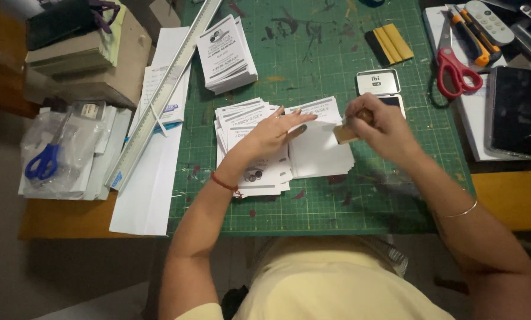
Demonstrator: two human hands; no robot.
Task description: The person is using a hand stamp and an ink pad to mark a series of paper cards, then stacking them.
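Observation:
My left hand (275, 131) lies flat with fingers spread on a fanned stack of white printed leaflets (247, 121) on the green cutting mat (336, 53). A second white stack (320, 153) lies just right of it, under my fingertips. My right hand (379, 125) grips a small wooden rubber stamp (343, 135) just above that stack's right edge. An open ink pad in a metal tin (379, 83) sits right behind my right hand.
Another leaflet pile (227, 54) lies at the mat's back. A long metal ruler (164, 89) slants along the left edge over white paper. Blue scissors (43, 161) in plastic at left; red scissors (455, 68), an orange cutter (472, 35), a dark tablet (517, 111) at right.

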